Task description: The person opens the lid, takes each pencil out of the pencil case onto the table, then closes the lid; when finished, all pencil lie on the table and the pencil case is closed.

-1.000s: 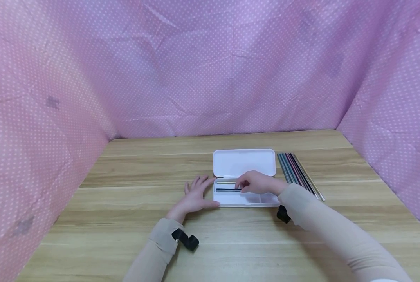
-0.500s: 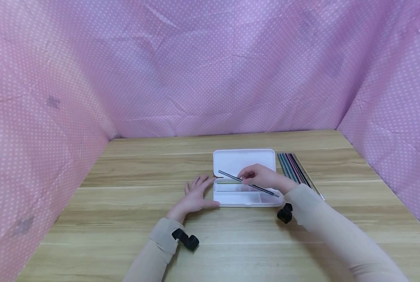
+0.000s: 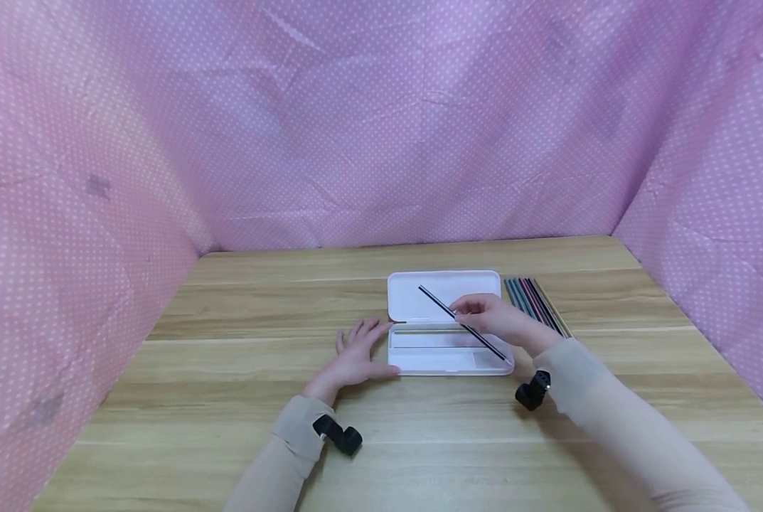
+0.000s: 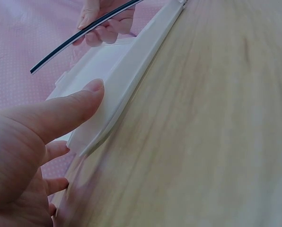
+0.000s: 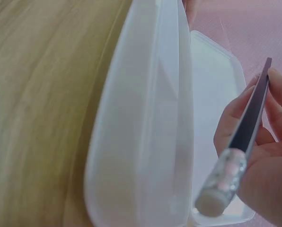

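Note:
A white pencil case (image 3: 429,364) lies open on the wooden table, its lid (image 3: 409,293) folded back away from me. My left hand (image 3: 353,360) rests at the case's left end, fingers spread, with the thumb (image 4: 86,101) on the near corner. Above the case my right hand (image 3: 496,320) pinches a dark pencil (image 3: 437,301) with a pale stripe. The pencil slants, its eraser end (image 5: 214,201) with a silver ferrule towards me and low on the right. A thin yellowish stick (image 3: 426,331) lies along the back of the case's tray.
Several pencils (image 3: 531,302) in teal, maroon, black and gold lie side by side on the table to the right of the case, partly covered by the right wrist. Pink dotted cloth (image 3: 381,142) hangs behind and at both sides of the table.
My right hand has lifted the dark pencil out of the case's tray, tilted it and moved it up and slightly right. The left hand and the case have stayed put.

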{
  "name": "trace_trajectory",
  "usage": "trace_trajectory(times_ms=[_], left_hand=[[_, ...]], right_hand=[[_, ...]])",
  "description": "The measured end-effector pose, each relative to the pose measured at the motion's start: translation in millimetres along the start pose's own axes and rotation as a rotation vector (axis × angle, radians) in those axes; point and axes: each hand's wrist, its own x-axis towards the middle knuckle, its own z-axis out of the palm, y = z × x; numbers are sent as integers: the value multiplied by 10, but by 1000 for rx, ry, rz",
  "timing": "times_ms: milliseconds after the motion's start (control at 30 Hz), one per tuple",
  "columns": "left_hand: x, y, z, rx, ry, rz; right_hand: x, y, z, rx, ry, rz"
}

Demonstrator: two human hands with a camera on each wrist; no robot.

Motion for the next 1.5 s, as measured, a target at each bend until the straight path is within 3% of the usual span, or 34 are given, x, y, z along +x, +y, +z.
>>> trace_trajectory(times_ms=[167, 467, 733, 900, 1067, 1500], left_hand=[[0, 2, -4, -3, -4, 1], [10, 12, -10, -9, -2, 1], [5, 10, -3, -6, -2, -3], [2, -9, 14, -12, -3, -3], [-1, -18, 23, -15, -1, -2], [-20, -13, 12, -29, 3, 13]], right_hand=[[-72, 69, -66, 23, 1, 34], [-224, 135, -264, -35, 58, 18], [-324, 239, -426, 116, 95, -14], [-402, 296, -509, 119, 115, 3], [-464, 367, -618, 88, 138, 40], [-568, 555, -1075, -159, 268, 92]])
